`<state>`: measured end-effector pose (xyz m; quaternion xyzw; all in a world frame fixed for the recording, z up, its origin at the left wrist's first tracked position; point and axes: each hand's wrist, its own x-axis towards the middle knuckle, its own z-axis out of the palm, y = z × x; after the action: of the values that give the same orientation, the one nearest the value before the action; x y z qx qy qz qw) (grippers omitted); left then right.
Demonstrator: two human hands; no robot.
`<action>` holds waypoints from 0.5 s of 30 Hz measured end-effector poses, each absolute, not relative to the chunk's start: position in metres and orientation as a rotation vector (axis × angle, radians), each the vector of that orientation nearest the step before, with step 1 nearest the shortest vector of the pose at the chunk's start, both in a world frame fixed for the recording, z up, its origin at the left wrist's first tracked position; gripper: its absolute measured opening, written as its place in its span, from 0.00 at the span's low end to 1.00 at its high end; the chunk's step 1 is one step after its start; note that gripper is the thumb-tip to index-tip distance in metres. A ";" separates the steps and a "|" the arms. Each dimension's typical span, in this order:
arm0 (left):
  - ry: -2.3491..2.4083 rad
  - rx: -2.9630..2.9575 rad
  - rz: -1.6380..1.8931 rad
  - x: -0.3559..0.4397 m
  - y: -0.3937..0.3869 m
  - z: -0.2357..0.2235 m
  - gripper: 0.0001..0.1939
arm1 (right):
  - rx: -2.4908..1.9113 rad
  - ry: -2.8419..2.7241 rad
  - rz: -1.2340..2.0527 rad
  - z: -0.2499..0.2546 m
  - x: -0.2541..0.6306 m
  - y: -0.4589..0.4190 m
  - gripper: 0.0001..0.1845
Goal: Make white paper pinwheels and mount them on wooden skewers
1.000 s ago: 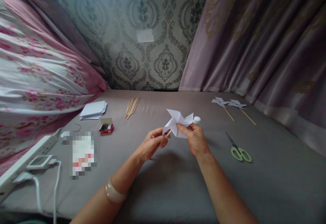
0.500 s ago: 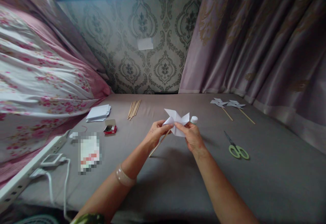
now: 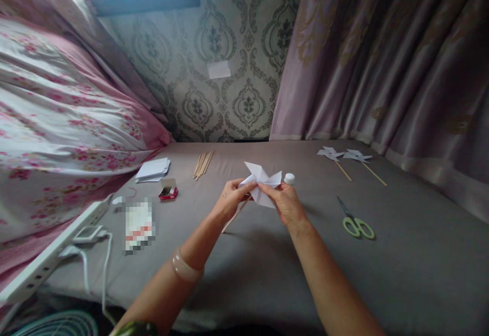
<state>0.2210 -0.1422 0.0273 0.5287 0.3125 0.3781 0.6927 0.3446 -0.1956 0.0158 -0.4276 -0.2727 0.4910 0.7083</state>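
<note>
Your left hand [image 3: 229, 199] and right hand [image 3: 288, 203] pinch a pinwheel [image 3: 261, 174], its stick [image 3: 234, 217] perhaps fastened; two assembled pinwheels [image 3: 329, 154] lie apart, loose sticks [image 3: 202, 165] and paper [image 3: 153, 169] unused.

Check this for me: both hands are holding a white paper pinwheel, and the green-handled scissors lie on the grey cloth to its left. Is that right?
Not quite: the green-handled scissors lie on the grey cloth to the pinwheel's right, as the head view shows. The left hand and right hand do hold the white paper pinwheel.
</note>
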 end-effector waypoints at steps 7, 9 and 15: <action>0.696 1.308 0.779 0.217 -0.133 0.033 0.20 | -0.947 -0.666 1.083 0.020 0.346 -0.199 0.18; 0.680 1.355 0.744 0.216 -0.131 0.035 0.19 | -0.949 -0.677 1.072 0.021 0.346 -0.199 0.17; 0.637 1.506 0.685 0.212 -0.133 0.046 0.16 | -0.956 -0.725 1.050 0.020 0.347 -0.201 0.15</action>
<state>0.2117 -0.1328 0.0462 0.6583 0.2785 0.2992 0.6321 0.3473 -0.2006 0.0203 -0.4289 -0.3255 0.4711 0.6987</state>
